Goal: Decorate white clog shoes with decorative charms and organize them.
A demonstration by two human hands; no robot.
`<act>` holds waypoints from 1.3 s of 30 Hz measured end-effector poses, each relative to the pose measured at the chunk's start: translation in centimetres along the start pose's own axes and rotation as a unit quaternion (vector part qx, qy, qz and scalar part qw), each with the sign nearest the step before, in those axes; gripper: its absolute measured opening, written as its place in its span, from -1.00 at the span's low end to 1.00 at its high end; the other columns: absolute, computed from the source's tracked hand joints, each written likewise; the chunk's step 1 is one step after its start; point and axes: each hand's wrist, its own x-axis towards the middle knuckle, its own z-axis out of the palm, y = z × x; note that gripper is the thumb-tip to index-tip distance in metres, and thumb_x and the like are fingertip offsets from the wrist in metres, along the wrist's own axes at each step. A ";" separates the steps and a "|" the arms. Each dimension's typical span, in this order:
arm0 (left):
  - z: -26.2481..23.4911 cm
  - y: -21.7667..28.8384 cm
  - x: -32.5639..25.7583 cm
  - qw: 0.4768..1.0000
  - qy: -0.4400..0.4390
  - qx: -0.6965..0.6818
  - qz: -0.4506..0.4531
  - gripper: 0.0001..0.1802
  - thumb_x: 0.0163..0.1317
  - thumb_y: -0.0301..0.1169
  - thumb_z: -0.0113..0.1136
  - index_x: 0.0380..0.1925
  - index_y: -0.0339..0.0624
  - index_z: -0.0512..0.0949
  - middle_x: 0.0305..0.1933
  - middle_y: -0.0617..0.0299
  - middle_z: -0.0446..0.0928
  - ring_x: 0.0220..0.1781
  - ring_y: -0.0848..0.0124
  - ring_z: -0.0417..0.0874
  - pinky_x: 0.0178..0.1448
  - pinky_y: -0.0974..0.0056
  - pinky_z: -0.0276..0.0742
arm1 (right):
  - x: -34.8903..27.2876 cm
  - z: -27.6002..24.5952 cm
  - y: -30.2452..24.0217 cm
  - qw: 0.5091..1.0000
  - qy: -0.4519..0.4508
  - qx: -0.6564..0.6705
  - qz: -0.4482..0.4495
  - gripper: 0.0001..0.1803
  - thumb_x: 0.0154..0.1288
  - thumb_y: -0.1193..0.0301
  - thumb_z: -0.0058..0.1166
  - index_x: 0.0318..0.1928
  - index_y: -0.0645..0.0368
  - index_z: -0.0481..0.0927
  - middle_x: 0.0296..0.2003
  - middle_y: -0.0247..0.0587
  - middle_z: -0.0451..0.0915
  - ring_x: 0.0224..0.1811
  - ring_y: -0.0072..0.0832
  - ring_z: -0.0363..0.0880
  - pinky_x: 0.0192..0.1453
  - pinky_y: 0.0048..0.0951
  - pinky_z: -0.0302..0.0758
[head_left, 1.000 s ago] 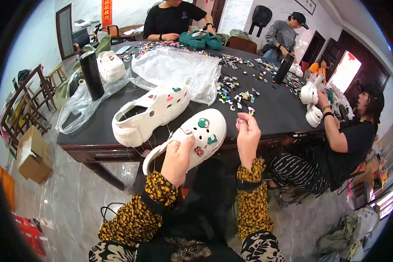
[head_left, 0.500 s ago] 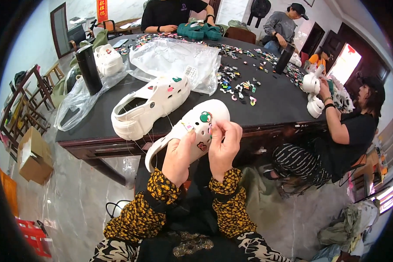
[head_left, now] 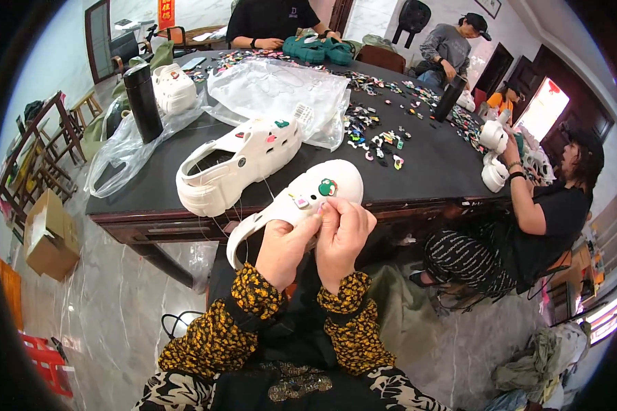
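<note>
We see a white clog [head_left: 296,214] with a smooth, rounded toe, round vent holes in its upper and a strap curving around its open heel. A green charm [head_left: 328,188] sits high on the upper, and a small pale charm [head_left: 299,201] with coloured marks lies nearer the opening.

The toe points up and to the right, away from the wearer, and the heel strap falls to the lower left, so we read the long axis as a diagonal, with the upper facing upward. The clog is held in front of the near edge of the dark table [head_left: 435,171]; its toe overlaps that edge in our view.

The left hand [head_left: 284,246] grasps the clog's side near the opening, thumb on top. The right hand [head_left: 346,236] is curled in a pinch against the upper, gripping what looks like a small pink charm [head_left: 321,207], though the fingers cover most of it.

Just beyond, on the table, we find a second white clog [head_left: 253,170] pointing much the same way, then a clear plastic bag [head_left: 274,89] and scattered charms [head_left: 373,140].
</note>
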 end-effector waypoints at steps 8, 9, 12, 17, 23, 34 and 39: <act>-0.7 0.2 0.1 1.000 0.023 0.015 -0.004 -0.73 0.20 -0.45 0.14 -0.11 -0.33 0.54 -0.14 0.19 0.58 -0.16 0.47 0.58 -0.09 0.39 0.46 | 0.3 -0.6 -0.6 0.998 -0.045 0.034 0.006 -0.86 0.18 0.49 0.08 -0.22 0.14 0.56 -0.36 -0.30 0.52 -0.28 -0.33 0.45 -0.04 -0.30 0.25; -0.6 0.2 0.1 1.000 0.023 0.015 -0.003 -0.73 0.20 -0.45 0.14 -0.11 -0.33 0.54 -0.14 0.19 0.58 -0.16 0.47 0.58 -0.09 0.39 0.46 | 0.4 -0.8 -0.7 0.997 -0.062 0.034 -0.003 -0.84 0.17 0.50 0.08 -0.20 0.14 0.57 -0.34 -0.30 0.52 -0.26 -0.33 0.45 -0.03 -0.30 0.25; -0.6 0.2 0.2 0.999 0.017 0.019 0.034 -0.72 0.19 -0.44 0.15 -0.11 -0.33 0.54 -0.16 0.19 0.58 -0.18 0.47 0.58 -0.11 0.39 0.46 | 0.7 -1.6 -0.9 0.995 -0.098 0.032 -0.016 -0.79 0.14 0.57 0.08 -0.16 0.21 0.58 -0.29 -0.22 0.56 -0.21 -0.30 0.47 -0.02 -0.34 0.29; -0.6 0.5 0.2 0.999 0.007 0.018 0.028 -0.71 0.19 -0.45 0.15 -0.10 -0.33 0.54 -0.17 0.22 0.59 -0.20 0.50 0.57 -0.13 0.40 0.45 | 0.9 -2.4 -0.9 0.991 -0.125 0.041 -0.019 -0.70 0.12 0.56 0.09 -0.09 0.18 0.58 -0.26 -0.25 0.54 -0.19 -0.31 0.45 -0.01 -0.32 0.27; -0.3 0.5 0.1 0.999 0.019 0.018 0.030 -0.73 0.18 -0.47 0.15 -0.10 -0.32 0.54 -0.17 0.22 0.59 -0.19 0.51 0.58 -0.13 0.40 0.46 | 0.6 -2.0 -0.4 0.992 -0.105 0.070 0.006 -0.73 0.09 0.55 0.12 -0.13 0.16 0.60 -0.25 -0.28 0.53 -0.19 -0.33 0.45 -0.01 -0.32 0.28; -0.4 0.4 0.2 0.999 0.009 0.012 0.045 -0.76 0.19 -0.52 0.12 -0.14 -0.34 0.54 -0.21 0.25 0.58 -0.23 0.55 0.55 -0.16 0.43 0.45 | 0.3 -1.9 -0.6 0.994 -0.082 0.075 0.007 -0.78 0.11 0.54 0.11 -0.18 0.14 0.61 -0.27 -0.27 0.52 -0.20 -0.31 0.45 0.00 -0.30 0.28; -0.3 0.4 0.1 0.998 0.016 0.009 0.062 -0.76 0.19 -0.52 0.12 -0.13 -0.34 0.54 -0.21 0.26 0.58 -0.24 0.56 0.55 -0.17 0.43 0.45 | 0.6 -2.3 -1.0 0.995 -0.093 0.036 -0.029 -0.76 0.08 0.62 0.13 -0.19 0.16 0.61 -0.29 -0.23 0.55 -0.23 -0.28 0.46 -0.05 -0.34 0.35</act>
